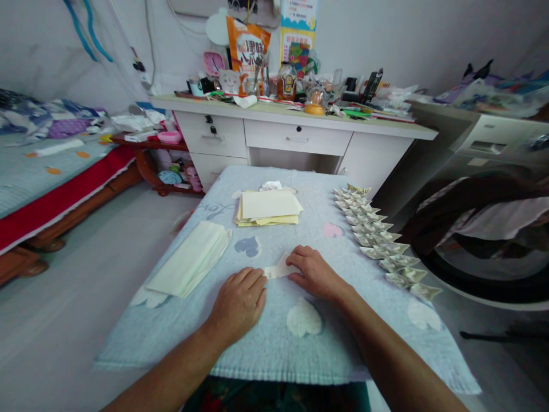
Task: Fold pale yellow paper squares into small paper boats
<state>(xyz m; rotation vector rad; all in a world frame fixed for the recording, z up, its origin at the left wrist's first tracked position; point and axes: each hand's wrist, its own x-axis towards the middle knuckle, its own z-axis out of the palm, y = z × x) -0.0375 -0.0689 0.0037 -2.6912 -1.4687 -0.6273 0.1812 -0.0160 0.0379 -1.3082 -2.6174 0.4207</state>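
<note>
On blue heart-patterned cloth (274, 349), the right hand (316, 274) pinches a small white paper strip (274, 272); the left hand (240, 298) curls at its other end — grip unclear. Pointed grey-white paper shapes (380, 238) look finished; flat cream sheets (270, 204) seem left.

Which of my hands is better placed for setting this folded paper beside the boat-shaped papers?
Probably your right hand: its fingers are at the folded paper's right end, nearer the boat-shaped papers. Your left hand is at the other end, farther away.
</note>
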